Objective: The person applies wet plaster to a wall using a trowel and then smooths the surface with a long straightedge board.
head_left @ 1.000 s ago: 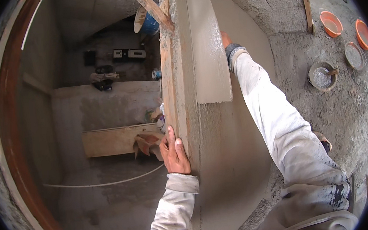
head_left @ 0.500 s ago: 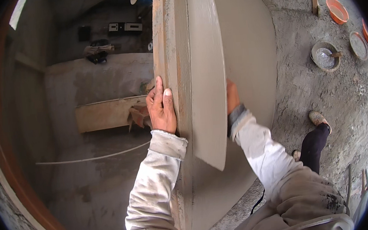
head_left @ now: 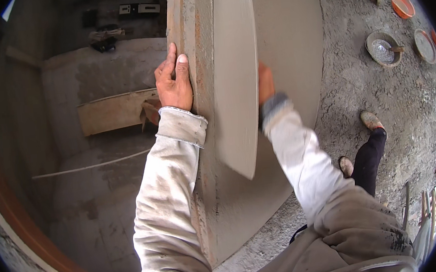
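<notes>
The long grey blade (head_left: 236,82) sits just right of the wooden strip (head_left: 175,25), running roughly along it over the smooth plastered wall (head_left: 290,41). It is tilted, its right edge standing out from the plaster, and its near end is cut on a slant. I can't tell whether its left edge touches the wall.

My right hand (head_left: 265,82) grips the blade from behind, on the side away from the strip; my fingers are hidden behind it. My left hand (head_left: 174,83) lies on the strip itself, thumb and forefinger pointing up along the wood, the other fingers bent toward its left side. I can't tell whether that hand is clamped or only resting there. Both my sleeves are pale and dirty.

Right of the strip, past the plaster, is rough grey ground (head_left: 344,94). On it are a dark trouser leg (head_left: 369,161), two worn shoes (head_left: 371,121), a grey bowl (head_left: 375,59) with a short wooden handle (head_left: 397,49) sticking out, and, farther from the strip, an orange basin (head_left: 401,2) and a grey bucket (head_left: 425,48).

Left of the strip, in dimness, are a pale board (head_left: 115,114), a reddish-brown crumpled piece (head_left: 150,112) at its end, and a thin pale line (head_left: 91,167) nearer me.
</notes>
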Available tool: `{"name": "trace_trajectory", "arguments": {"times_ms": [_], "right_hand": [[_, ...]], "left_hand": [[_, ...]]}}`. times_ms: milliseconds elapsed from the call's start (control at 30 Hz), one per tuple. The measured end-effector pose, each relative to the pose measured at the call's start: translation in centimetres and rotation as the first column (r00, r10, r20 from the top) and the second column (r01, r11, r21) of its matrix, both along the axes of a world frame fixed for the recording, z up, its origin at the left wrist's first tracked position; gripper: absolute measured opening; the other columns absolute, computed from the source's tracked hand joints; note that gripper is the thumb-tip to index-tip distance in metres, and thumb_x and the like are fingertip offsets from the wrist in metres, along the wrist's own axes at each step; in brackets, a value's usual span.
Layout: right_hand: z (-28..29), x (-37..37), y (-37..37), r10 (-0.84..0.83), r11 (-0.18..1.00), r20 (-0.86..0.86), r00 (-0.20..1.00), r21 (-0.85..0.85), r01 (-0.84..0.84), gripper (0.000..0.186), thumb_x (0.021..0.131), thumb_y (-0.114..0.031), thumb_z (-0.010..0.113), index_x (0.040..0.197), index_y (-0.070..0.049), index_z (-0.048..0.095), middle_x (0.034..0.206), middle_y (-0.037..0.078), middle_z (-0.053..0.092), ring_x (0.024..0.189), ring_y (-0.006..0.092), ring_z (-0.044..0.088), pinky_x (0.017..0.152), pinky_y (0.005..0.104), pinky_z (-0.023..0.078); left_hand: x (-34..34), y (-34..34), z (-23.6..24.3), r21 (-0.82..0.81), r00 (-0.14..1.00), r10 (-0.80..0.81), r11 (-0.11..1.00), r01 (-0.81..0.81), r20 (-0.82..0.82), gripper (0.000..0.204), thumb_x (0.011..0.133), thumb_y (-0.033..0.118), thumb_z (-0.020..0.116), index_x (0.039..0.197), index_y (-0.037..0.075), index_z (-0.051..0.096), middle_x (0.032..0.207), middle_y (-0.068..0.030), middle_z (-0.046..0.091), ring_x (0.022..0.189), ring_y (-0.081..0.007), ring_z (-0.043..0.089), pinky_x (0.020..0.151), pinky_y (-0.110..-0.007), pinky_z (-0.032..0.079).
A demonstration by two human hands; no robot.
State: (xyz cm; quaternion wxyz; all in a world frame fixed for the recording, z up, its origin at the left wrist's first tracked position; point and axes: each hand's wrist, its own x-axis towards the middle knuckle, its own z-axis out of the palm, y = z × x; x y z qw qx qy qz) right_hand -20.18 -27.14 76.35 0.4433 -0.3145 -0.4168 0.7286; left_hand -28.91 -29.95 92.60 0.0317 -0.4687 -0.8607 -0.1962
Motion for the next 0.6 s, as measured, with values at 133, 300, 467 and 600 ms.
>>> {"name": "trace_trajectory", "arguments": {"times_ms": [133,300,467,600], "right_hand": [[3.3,2.0,-6.1,-0.03,0.99,-0.02,0.999,-0.137,0.027,0.024,0.078,-0.013,0.062,0.091,0.005,0.056,0.087,0.024,0.062,0.082,0.0276,0.062,0.072,0.0349,0.048],[0.4,-1.5,10.3,0.049,0.996,0.118,0.992,0.062,-0.057,0.027,0.077,-0.018,0.061,0.091,0.005,0.058,0.077,0.017,0.065,0.064,0.0201,0.062,0.06,0.0335,0.05],[0.6,-2.5,9.7,0.015,1.0,-0.001,1.0,-0.006,-0.015,0.017,0.079,-0.011,0.057,0.084,0.005,0.06,0.074,0.015,0.064,0.063,0.0179,0.06,0.056,0.0314,0.049],[2.1,2.7,-6.9,0.075,0.997,-0.1,0.992,-0.023,-0.078,0.025,0.089,-0.016,0.046,0.091,0.008,0.052,0.074,0.025,0.059,0.067,0.0308,0.062,0.06,0.0384,0.048]], "left_hand": [[-1.0,-1.7,0.2,0.001,1.0,0.021,1.0,-0.021,0.003,0.042,0.089,0.03,0.053,0.124,0.008,0.049,0.115,-0.0148,0.053,0.106,-0.0186,0.049,0.093,-0.029,0.036],[0.0,0.2,-0.2,0.049,0.998,-0.038,0.998,0.036,0.04,0.04,0.088,0.028,0.055,0.122,0.008,0.051,0.111,-0.0142,0.053,0.106,-0.0196,0.046,0.093,-0.03,0.036],[-1.3,-0.4,-0.3,0.073,0.996,-0.045,0.997,0.039,0.083,0.04,0.087,0.028,0.055,0.122,0.008,0.052,0.108,-0.0137,0.053,0.105,-0.0201,0.046,0.092,-0.031,0.036],[-1.2,-0.1,-0.1,0.075,0.998,-0.026,0.997,0.021,0.064,0.039,0.087,0.026,0.056,0.122,0.008,0.052,0.109,-0.0137,0.053,0.104,-0.0205,0.046,0.092,-0.03,0.036]]}}
